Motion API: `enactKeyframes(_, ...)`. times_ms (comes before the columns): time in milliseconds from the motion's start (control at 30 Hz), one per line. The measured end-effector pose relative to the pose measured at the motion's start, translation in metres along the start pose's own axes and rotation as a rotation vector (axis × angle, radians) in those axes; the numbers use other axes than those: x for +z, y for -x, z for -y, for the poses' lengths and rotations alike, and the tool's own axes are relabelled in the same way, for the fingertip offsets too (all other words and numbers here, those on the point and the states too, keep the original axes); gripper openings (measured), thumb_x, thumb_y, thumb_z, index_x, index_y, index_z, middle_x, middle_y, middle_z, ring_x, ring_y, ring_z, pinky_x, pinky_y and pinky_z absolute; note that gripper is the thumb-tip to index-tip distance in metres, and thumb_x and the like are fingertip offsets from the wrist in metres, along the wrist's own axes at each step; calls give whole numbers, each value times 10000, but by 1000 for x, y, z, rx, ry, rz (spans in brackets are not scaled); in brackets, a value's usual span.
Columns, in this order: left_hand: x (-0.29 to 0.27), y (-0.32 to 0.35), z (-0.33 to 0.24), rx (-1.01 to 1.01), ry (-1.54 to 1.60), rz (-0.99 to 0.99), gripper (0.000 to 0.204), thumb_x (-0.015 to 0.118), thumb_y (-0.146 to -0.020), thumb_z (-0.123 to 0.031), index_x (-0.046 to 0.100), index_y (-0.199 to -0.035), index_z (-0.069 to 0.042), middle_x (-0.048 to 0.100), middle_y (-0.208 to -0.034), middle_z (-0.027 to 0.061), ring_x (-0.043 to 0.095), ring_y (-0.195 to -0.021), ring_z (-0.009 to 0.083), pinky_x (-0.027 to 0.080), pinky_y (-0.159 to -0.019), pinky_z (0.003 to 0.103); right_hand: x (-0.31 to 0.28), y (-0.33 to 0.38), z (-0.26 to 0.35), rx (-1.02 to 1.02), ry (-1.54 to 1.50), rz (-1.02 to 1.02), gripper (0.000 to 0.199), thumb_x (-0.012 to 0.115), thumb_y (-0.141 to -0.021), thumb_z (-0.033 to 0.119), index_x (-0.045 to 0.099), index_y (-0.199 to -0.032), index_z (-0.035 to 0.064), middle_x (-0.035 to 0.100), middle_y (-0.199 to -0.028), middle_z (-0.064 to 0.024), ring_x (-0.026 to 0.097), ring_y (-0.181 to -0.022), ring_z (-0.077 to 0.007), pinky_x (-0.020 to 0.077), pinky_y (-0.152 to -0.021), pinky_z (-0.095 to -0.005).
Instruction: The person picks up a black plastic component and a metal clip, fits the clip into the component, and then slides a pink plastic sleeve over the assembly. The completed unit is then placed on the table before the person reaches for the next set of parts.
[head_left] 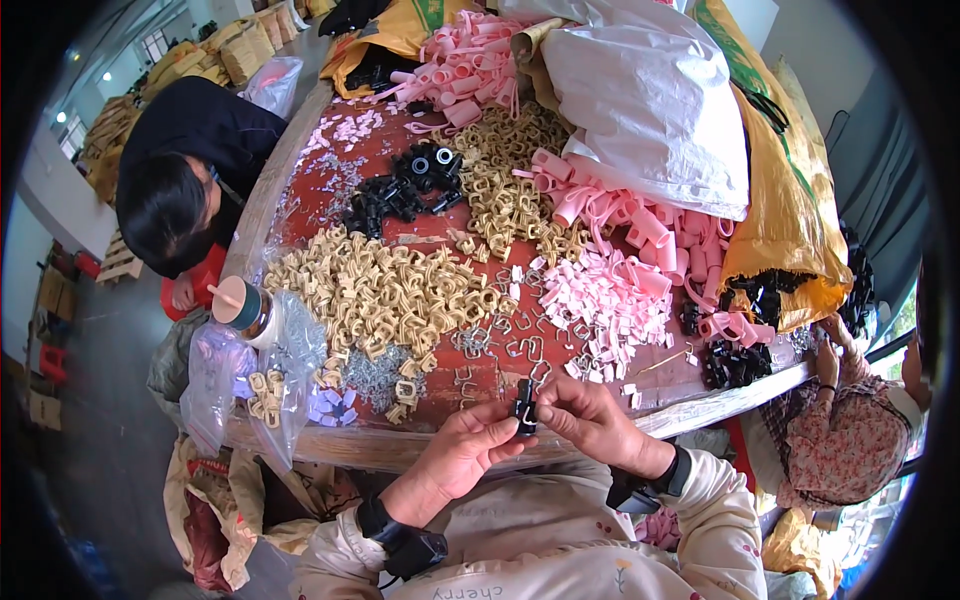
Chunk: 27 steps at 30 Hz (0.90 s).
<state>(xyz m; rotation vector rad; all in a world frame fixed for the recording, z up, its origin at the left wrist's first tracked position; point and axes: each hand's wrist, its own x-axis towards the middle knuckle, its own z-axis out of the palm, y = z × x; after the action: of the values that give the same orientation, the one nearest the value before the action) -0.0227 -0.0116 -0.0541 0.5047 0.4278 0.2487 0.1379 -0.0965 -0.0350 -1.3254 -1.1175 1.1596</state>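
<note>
My left hand point(462, 447) and my right hand point(590, 418) meet over the near edge of the red table point(480, 385). Both pinch a small black plastic clip point(524, 408) held upright between the fingertips. Just beyond it lie loose bent metal wire pieces point(520, 348). A wide heap of beige plastic clips point(385, 292) spreads to the left, and flat pink plastic pieces point(610, 300) lie to the right.
Black clips point(405, 190) and pink tubes point(470, 70) sit farther back, beside a white sack point(650, 95) and a yellow sack point(790, 200). A jar point(240, 305) and clear bags point(255, 375) stand at the left edge. One person bends at the left, another sits right.
</note>
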Motion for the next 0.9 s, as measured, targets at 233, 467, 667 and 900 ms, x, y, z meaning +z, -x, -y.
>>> enactKeyframes(233, -1, 1, 1, -38, -33, -41, 262, 511, -803, -91, 499, -1052, -9, 574, -930, 79, 586, -785, 198, 490, -673, 245, 0, 2, 14, -340, 550, -8, 87, 552, -751, 56, 476, -775, 21, 474, -666, -76, 472, -570, -218, 380, -516, -283)
enactKeyframes(467, 1, 0, 3, -30, -55, -27, 275, 526, -798, -105, 501, -1052, -4, 575, -940, 88, 588, -791, 189, 491, -662, 245, 0, 4, 11, -556, 770, -34, 130, 581, -687, 10, 486, -774, 32, 472, -676, -69, 499, -581, -238, 399, -498, -318)
enactKeyframes(667, 0, 0, 4, -43, -128, -45, 286, 532, -798, -120, 499, -1058, -5, 573, -943, 87, 587, -790, 175, 489, -662, 241, 0, 6, 10, -586, 829, -21, 132, 576, -678, 7, 489, -772, 38, 474, -673, -59, 505, -566, -220, 403, -488, -315)
enactKeyframes(900, 0, 0, 3, -4, -198, -65, 292, 531, -802, -127, 496, -1067, -10, 573, -948, 66, 582, -798, 145, 478, -666, 223, 3, 6, 8, -582, 857, -26, 146, 585, -668, 13, 485, -772, 37, 480, -669, -56, 508, -556, -207, 401, -473, -304)
